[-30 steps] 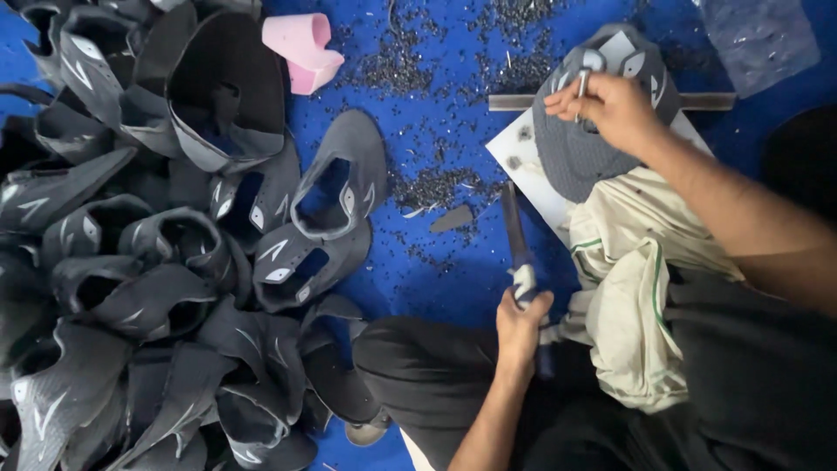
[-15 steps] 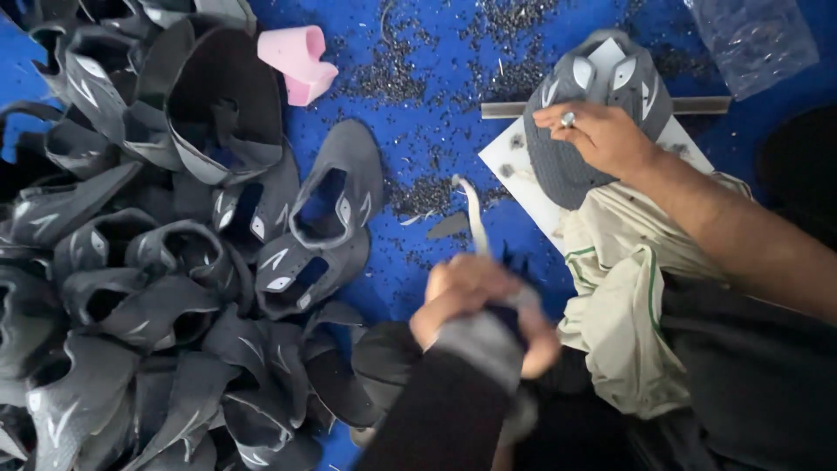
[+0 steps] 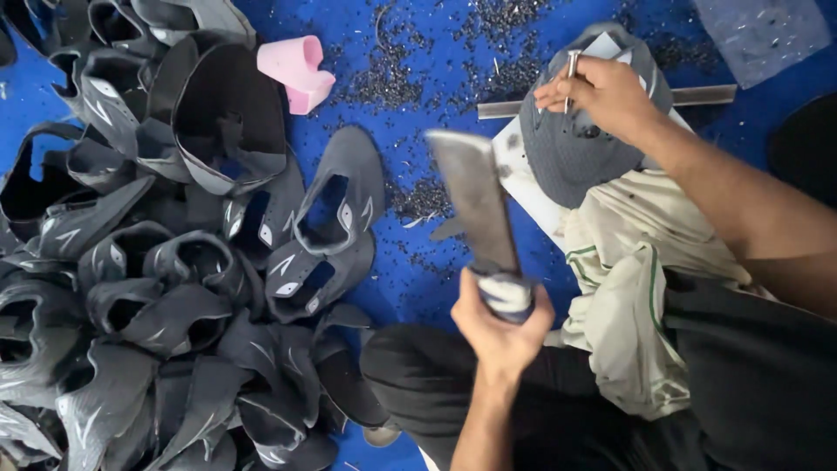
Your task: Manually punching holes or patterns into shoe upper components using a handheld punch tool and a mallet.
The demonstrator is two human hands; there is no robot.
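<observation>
The left hand (image 3: pixel 499 324) is clenched round the wrapped handle of a flat metal bar (image 3: pixel 478 202), a broad, dull grey blade-like striker raised and blurred above the lap. The right hand (image 3: pixel 602 92) pinches a thin metal punch (image 3: pixel 570 70) upright, its tip resting on a grey shoe upper (image 3: pixel 571 144). The upper lies domed over a white board (image 3: pixel 523 179) that sits across the knees, beside a cream cloth (image 3: pixel 628 288); its fabric is textured, with a few small dark holes near the punch tip and pale printed panels toward its far end. Judged risks: the fingers holding the punch sit close below its head, so a blow landing off centre could strike them; a tilted punch could skid on the curved fabric and place a hole wrongly or tear it; the board, apparently unsecured, could shift under impact. A pile of dark shoe uppers (image 3: pixel 157 288) covers the blue floor mat (image 3: pixel 418 279) at left, with a pink plastic piece (image 3: pixel 296 70) and scattered dark offcuts (image 3: pixel 392 78) beyond.
</observation>
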